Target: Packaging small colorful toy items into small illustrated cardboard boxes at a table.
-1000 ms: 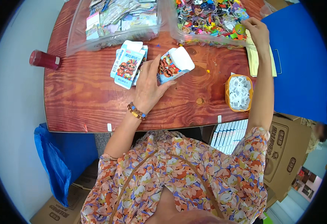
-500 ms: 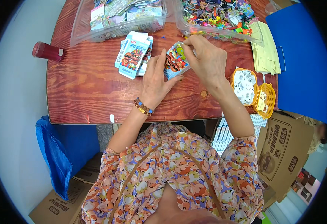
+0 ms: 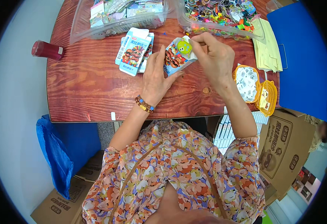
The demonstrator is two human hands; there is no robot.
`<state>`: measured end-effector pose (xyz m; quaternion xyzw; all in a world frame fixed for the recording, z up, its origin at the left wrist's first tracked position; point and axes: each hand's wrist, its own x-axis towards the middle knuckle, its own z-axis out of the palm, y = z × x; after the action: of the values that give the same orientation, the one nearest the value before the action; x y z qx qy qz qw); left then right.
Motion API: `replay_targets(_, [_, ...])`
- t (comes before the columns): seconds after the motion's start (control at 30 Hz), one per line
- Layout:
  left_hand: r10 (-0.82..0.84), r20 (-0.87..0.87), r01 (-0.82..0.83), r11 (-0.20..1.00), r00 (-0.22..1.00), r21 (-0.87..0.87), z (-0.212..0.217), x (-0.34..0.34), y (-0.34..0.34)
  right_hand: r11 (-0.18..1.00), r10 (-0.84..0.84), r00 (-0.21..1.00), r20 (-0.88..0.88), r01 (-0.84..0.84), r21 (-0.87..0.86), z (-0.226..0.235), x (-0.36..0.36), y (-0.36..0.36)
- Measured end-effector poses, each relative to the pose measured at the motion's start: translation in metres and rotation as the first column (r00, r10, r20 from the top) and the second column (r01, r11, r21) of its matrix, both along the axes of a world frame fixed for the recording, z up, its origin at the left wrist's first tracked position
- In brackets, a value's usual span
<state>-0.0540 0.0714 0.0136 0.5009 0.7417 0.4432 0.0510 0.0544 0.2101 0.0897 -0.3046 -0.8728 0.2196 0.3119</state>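
Centrally, left hand (image 3: 156,76) fingers clamp a small carton (image 3: 175,56), printed with cartoon figures, flap open. Right hand (image 3: 215,56) pinches a green toy (image 3: 184,46) at its mouth. Beyond the fingertips: two clear bins (image 3: 82,34). Red-brown wooden table (image 3: 85,89); cardboard boxes (image 3: 284,149) below.

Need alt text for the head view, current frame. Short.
Seen from above, a left hand holds a small open packet on a wooden table while the right hand puts a green sticker at its mouth. A packet stack, two clear bins and yellow baskets lie around.
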Motion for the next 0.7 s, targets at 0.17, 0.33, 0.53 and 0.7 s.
replay_targets(0.17, [-0.030, -0.007, 0.030, 0.999, 1.000, 0.011, -0.002, 0.000, 0.003, 0.987, 0.045, 0.972, 0.231, -0.078, 0.139, -0.001, -0.001, -0.004])
replay_targets(0.33, [-0.059, -0.043, 0.060, 0.998, 0.997, 0.028, -0.009, 0.004, 0.003, 0.971, 0.131, 0.914, 0.384, -0.197, 0.138, -0.006, 0.013, 0.002])
replay_targets(0.53, [-0.076, -0.027, 0.075, 0.996, 0.997, -0.050, -0.007, -0.001, -0.003, 1.000, 0.001, 1.000, 0.002, -0.001, -0.013, 0.011, 0.063, 0.032])
replay_targets(0.7, [-0.151, 0.029, 0.153, 0.985, 0.988, -0.075, -0.006, 0.011, -0.010, 0.921, -0.337, 0.903, 0.266, 0.375, -0.109, 0.002, 0.165, 0.084])
